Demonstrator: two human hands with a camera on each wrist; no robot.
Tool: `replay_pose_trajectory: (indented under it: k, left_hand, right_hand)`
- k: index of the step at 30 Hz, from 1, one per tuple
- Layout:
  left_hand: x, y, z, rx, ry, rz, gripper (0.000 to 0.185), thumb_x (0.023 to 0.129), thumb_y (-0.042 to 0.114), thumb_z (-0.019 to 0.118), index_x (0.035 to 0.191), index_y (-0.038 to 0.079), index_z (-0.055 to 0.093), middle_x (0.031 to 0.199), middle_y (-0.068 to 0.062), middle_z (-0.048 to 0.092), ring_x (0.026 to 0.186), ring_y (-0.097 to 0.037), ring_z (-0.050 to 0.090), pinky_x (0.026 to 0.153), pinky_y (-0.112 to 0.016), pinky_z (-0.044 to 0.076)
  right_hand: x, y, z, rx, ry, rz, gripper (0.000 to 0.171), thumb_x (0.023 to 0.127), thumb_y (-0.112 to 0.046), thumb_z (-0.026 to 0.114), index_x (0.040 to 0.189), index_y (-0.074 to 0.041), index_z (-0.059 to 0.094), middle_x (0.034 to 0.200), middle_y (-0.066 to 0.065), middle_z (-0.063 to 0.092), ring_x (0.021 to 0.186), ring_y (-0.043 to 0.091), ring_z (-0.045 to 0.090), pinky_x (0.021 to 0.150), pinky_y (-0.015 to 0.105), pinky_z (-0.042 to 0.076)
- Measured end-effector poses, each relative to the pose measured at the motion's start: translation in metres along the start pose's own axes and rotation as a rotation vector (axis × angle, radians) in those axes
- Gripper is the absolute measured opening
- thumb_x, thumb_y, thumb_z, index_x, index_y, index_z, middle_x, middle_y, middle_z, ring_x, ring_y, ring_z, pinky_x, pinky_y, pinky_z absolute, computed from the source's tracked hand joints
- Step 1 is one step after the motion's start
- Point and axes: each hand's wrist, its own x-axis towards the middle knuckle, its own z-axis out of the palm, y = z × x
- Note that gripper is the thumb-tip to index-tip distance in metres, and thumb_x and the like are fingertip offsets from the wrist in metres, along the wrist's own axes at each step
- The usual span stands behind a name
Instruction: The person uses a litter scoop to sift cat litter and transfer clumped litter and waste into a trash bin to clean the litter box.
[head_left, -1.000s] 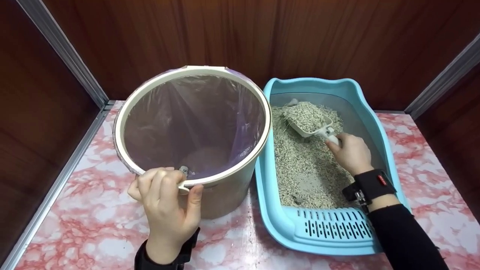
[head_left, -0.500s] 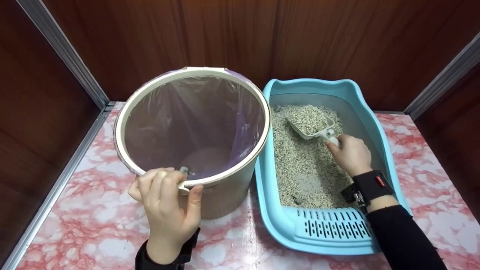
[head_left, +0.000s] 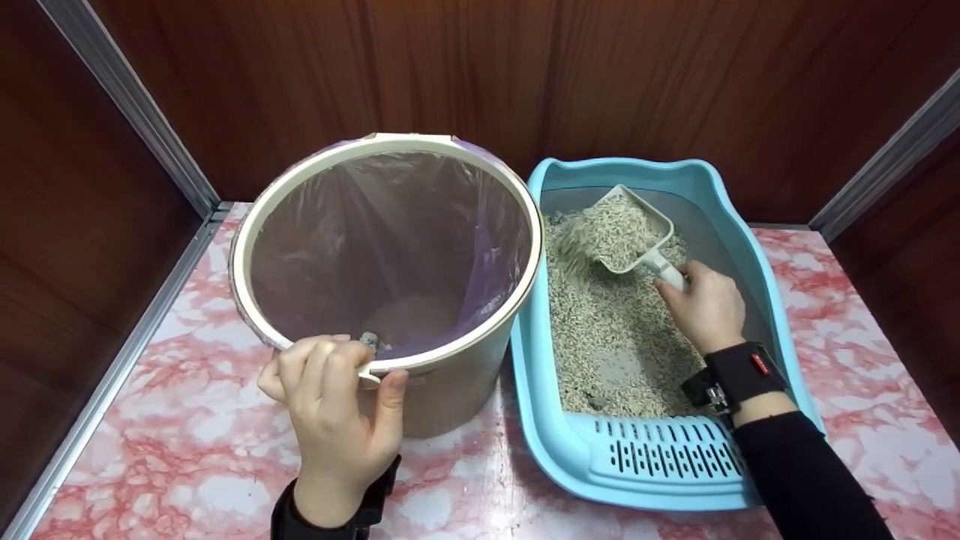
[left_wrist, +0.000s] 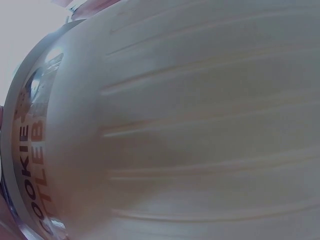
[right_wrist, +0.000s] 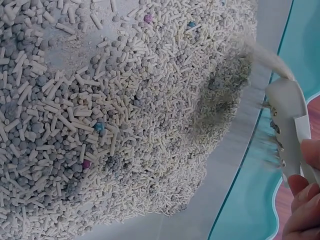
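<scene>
My left hand [head_left: 334,420] grips the near rim of a round bin [head_left: 457,394] lined with a purple see-through bag. In the left wrist view the ribbed bin wall [left_wrist: 210,115] with printed lettering fills most of the picture. Inside the bag lies a small grey clump [head_left: 370,341]. Over the far part of a blue litter box [head_left: 559,450], my right hand [head_left: 709,307] holds a white litter scoop [head_left: 658,264] by its handle. The scoop is heaped and tilted, and litter pours off its left side. In the right wrist view, grains drop through slots in the scoop [right_wrist: 287,107].
Pale pellet litter [head_left: 630,330] covers the box floor, with a dark clump [head_left: 596,400] near the slotted front step [head_left: 667,450]. Bin and box stand side by side, touching or nearly so, on a red-and-white marbled surface [head_left: 187,435]. Brown wood-look panels [head_left: 480,67] rise behind.
The scoop has turned from nearly level to tilted left, with its right edge raised, and litter now streams off it. My left hand stays on the bin rim.
</scene>
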Motion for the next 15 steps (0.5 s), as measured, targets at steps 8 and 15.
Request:
replay_pose_trajectory:
  k: [8, 15]
  left_hand:
    - [-0.0001, 0.0002, -0.0005, 0.000, 0.005, -0.006, 0.050, 0.101, 0.047, 0.051, 0.080, 0.001, 0.055, 0.068, -0.008, 0.050, 0.083, -0.030, 0.045, 0.088, -0.044, 0.018]
    - [0.0004, 0.0005, -0.0007, -0.006, -0.005, -0.006, 0.050, 0.101, 0.047, 0.051, 0.081, 0.001, 0.055, 0.068, -0.008, 0.050, 0.083, -0.031, 0.045, 0.089, -0.042, 0.017]
  right_hand:
    - [0.0002, 0.0001, 0.0006, 0.007, -0.073, -0.004, 0.034, 0.097, -0.032, 0.062, 0.101, 0.000, 0.070, 0.073, 0.016, 0.064, 0.057, 0.025, 0.054, 0.052, 0.032, 0.034]
    - [0.0001, 0.0006, 0.0007, -0.009, -0.104, -0.013, 0.034, 0.101, -0.034, 0.056, 0.082, -0.005, 0.063, 0.062, 0.006, 0.053, 0.052, 0.020, 0.045, 0.051, 0.032, 0.030]
